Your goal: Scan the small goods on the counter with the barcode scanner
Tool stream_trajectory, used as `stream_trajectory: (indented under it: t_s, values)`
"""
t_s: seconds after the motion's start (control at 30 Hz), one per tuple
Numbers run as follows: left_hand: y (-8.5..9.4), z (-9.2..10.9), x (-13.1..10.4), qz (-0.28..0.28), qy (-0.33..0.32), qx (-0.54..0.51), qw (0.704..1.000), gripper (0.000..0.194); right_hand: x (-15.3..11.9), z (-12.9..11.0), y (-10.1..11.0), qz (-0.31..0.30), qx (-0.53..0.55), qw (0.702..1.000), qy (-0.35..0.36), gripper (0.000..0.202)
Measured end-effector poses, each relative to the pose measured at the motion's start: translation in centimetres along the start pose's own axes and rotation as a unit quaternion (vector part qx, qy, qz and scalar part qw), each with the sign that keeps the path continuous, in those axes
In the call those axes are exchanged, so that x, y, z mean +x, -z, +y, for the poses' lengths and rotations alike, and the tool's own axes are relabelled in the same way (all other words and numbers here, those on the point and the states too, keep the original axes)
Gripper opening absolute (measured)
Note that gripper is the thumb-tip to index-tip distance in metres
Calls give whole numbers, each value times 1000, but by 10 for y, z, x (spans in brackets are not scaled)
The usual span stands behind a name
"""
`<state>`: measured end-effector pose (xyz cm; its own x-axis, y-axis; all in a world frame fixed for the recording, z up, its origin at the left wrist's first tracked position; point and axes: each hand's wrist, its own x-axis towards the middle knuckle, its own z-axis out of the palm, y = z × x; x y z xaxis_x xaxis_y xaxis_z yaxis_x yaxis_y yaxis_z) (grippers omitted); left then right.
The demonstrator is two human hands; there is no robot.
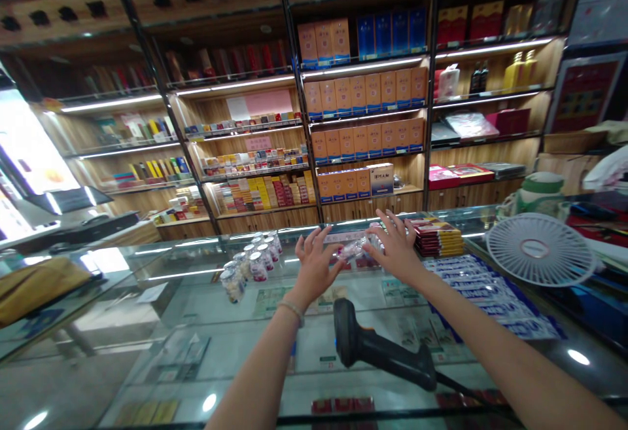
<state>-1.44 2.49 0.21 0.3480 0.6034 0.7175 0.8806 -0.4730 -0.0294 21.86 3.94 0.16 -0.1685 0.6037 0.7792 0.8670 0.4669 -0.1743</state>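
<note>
A small shiny clear-wrapped packet (352, 249) with pinkish-purple print lies between my two hands over the glass counter. My left hand (316, 266) has its fingers spread, the thumb at the packet's left end. At the other end is the thumb of my right hand (396, 250), whose fingers are also stretched apart. Whether the thumbs press on the packet is hard to tell. Left of my left hand stand rows of small white-lidded jars (258, 265). Nearer to me, a black barcode scanner (383, 348) rests on the glass counter (235, 351), its cable running right.
Right of my right hand sit stacked red-and-yellow packs (439, 237) and a row of blue-and-white packets (483, 286). A white round fan (540, 249) and a green-and-white container (537, 193) stand farther right. A tan bag (36, 283) lies left. Shelves with orange boxes (367, 139) line the back.
</note>
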Motion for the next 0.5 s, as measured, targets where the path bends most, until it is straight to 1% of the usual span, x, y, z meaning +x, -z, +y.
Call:
stream_trajectory:
  t_s: [0.13,0.2,0.33,0.4,0.5]
  values:
    - [2,-2,0,-2,0,-2,1000,24,-4,5,1,23,-61,990,128,52]
    - [1,-3,0,-4,-4,-1,1000,24,-6,7,-1,37,-82,983,158,50]
    - [0,-3,-1,-21,-15,-2,1000,24,-7,9,-4,58,-104,979,163,35]
    - [-1,-3,-1,-23,-14,-4,1000,25,-6,8,-4,64,-107,979,163,32]
    - [-1,-2,0,-11,-3,-7,1000,31,-5,6,-3,73,-108,979,154,29]
